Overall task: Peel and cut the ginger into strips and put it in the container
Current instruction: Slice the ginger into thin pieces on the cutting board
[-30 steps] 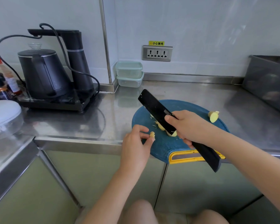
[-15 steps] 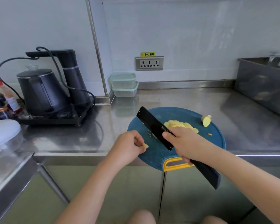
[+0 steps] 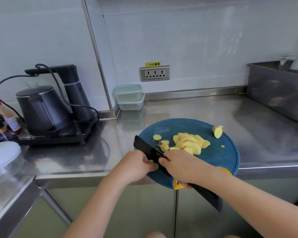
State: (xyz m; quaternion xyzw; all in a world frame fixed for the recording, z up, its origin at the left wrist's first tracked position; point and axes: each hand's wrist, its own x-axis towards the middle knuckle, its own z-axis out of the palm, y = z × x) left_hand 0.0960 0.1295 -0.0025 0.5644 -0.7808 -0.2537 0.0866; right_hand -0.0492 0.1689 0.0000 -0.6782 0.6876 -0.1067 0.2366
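A pile of yellow ginger slices (image 3: 189, 143) lies on the round blue cutting board (image 3: 218, 158). One ginger end piece (image 3: 217, 131) sits apart at the board's far right, and a single slice (image 3: 157, 137) lies left of the pile. My right hand (image 3: 181, 164) grips the black knife (image 3: 145, 151), blade pointing up-left over the board's near left. My left hand (image 3: 136, 166) sits against the blade's left side, fingers curled around a small pale ginger bit that is barely visible. Two stacked clear containers (image 3: 129, 97) stand at the back wall.
A black kettle on its base (image 3: 41, 109) with a cord stands at the left, next to sauce bottles (image 3: 0, 121) and a clear lidded bowl (image 3: 3, 157). A grey metal bin (image 3: 280, 90) is at the back right. The steel counter edge (image 3: 93, 176) runs below the board.
The view tilted up. My left hand moved right until it meets the knife blade. The knife shifted slightly, uncovering the whole pile of slices.
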